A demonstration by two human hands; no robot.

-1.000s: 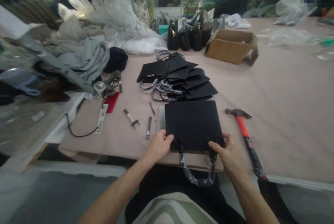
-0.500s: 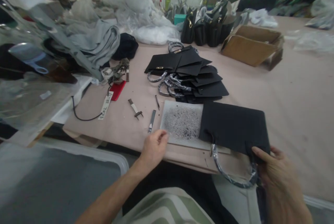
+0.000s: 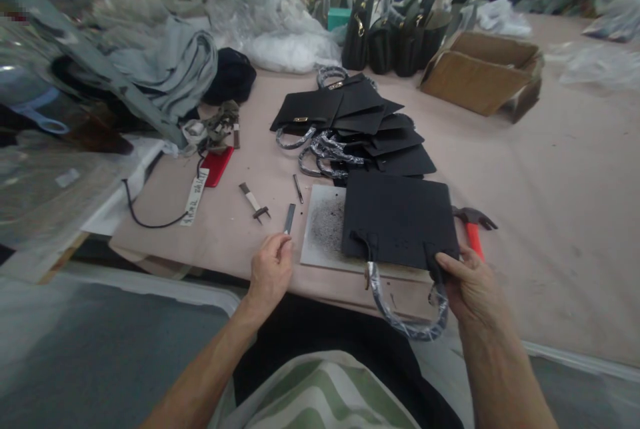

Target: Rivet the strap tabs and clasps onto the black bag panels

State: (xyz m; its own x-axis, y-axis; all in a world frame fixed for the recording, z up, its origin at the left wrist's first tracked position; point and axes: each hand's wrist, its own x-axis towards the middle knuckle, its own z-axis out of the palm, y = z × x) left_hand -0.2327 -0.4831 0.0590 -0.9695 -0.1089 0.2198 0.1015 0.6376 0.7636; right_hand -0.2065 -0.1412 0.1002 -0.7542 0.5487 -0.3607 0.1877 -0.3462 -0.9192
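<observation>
My right hand (image 3: 473, 282) grips a black bag panel (image 3: 400, 216) by its lower right corner, thumb on top. The panel overlaps the right part of a pale, speckled board (image 3: 320, 229). From its lower edge a plastic-wrapped handle (image 3: 400, 322) hangs over the table edge. Left of the board, my left hand (image 3: 270, 269) has its fingers closed on the lower end of a flat metal tool (image 3: 290, 217). A pronged tool (image 3: 255, 202) and a thin metal punch (image 3: 298, 189) lie just beyond that hand.
A hammer with a red handle (image 3: 473, 237) lies right of the panel. Behind is a pile of black bag panels (image 3: 310, 109). Farther back stand black bags (image 3: 357, 36) and a cardboard box (image 3: 475, 82). A red card (image 3: 219, 167) lies left.
My right hand has moved the panel left over more of the speckled board, uncovering the hammer. My left hand has shifted left onto the flat metal tool.
</observation>
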